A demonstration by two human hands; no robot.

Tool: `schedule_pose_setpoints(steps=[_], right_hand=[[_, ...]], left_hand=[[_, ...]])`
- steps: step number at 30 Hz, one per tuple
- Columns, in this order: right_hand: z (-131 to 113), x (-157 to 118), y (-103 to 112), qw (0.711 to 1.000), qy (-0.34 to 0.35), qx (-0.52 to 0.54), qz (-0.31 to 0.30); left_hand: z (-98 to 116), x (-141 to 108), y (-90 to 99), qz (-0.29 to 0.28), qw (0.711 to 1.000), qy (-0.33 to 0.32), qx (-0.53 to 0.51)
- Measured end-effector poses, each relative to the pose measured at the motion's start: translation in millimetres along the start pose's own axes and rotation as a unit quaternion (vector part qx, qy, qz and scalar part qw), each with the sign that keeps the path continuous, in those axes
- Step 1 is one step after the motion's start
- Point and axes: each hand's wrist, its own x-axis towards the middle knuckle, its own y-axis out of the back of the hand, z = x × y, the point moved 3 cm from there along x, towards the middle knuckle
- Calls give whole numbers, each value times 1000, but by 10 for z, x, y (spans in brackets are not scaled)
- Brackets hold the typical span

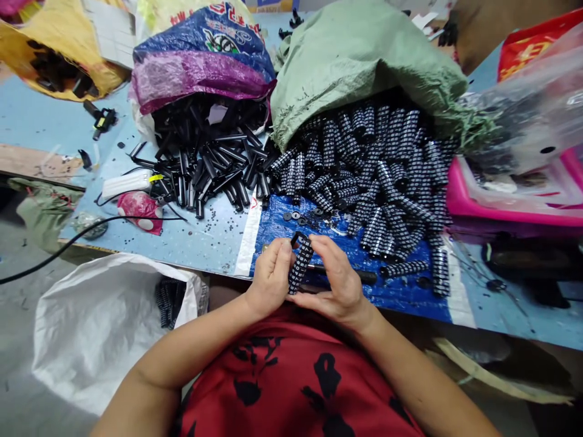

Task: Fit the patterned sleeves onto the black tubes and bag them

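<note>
Near the table's front edge, both hands hold one black tube with a white printed pattern [299,267], tilted slightly. A black open-frame piece [299,238] shows at the tube's upper end. My left hand [273,273] is closed, its thumb and fingers pressed at the tube's left side. My right hand [337,279] pinches the tube between fingertips at the top and thumb at the bottom. Behind it on the blue sheet [273,243] lies a dark rod-like thing [364,277], partly hidden by my right hand.
Patterned tubes [387,182] spill from a green woven sack [355,67]. Plain black parts [214,164] spill from a blue and purple sack [200,67]. A white sack [91,328] hangs open at lower left. A pink bin [510,209] stands right; a black cable [91,230] crosses left.
</note>
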Motion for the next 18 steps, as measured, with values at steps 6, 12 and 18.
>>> schedule_pose_setpoints(steps=[6,12,18], right_hand=[[-31,-35,-36,997,25,-77,17],[7,-46,-98,995,-10,-95,-28],[148,-227,-60,981,-55,-152,-105]], left_hand=[[79,32,18,-42,991,65,-114],[15,127,80,-111,963,176,-169],[-131,327,474,-39,999,15,-11]])
